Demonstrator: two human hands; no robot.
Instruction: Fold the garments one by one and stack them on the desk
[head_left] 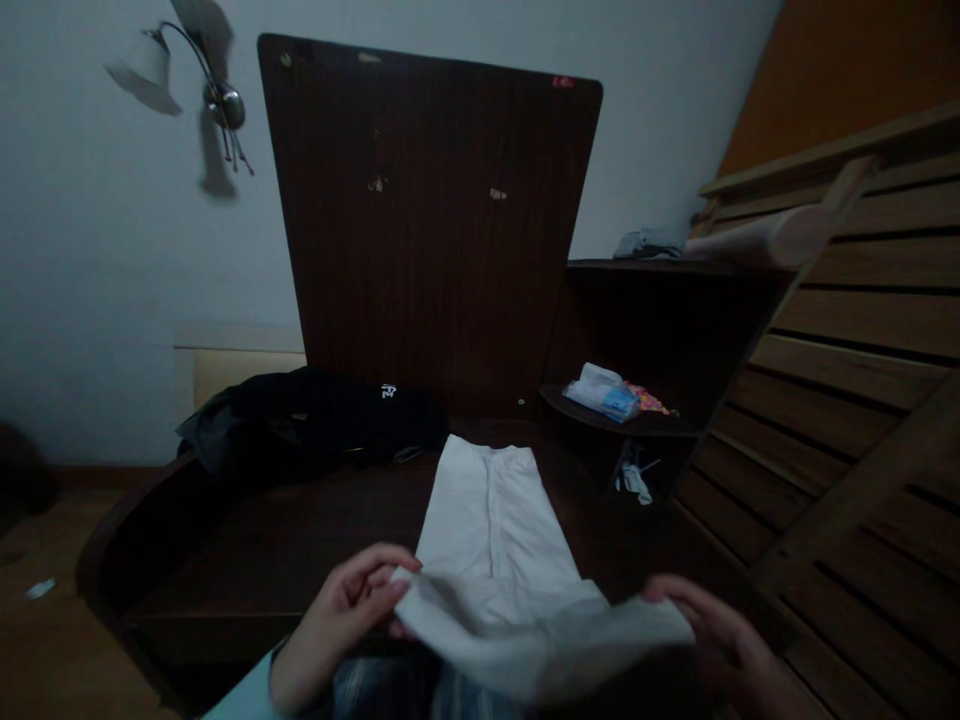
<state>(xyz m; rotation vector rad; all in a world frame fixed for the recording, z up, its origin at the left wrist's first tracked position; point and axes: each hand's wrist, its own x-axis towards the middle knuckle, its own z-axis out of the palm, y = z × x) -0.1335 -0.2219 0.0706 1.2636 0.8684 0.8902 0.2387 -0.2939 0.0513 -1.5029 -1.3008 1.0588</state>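
A pair of white trousers (491,520) lies lengthwise over the dark wooden surface, its two legs side by side and pointing away from me. The near end is lifted and sags between my hands. At its left corner, my left hand (356,600) pinches the cloth between thumb and fingers. My right hand (716,635) grips the opposite corner; it is blurred and in shadow, and part of its fingers is hidden.
Dark clothing (300,425) is heaped on the left of the wooden bench (300,545). Behind rises a tall dark panel (435,220). Right of it, a corner shelf (637,425) bears a tissue pack (604,392). Wooden slats (847,400) lean at the right.
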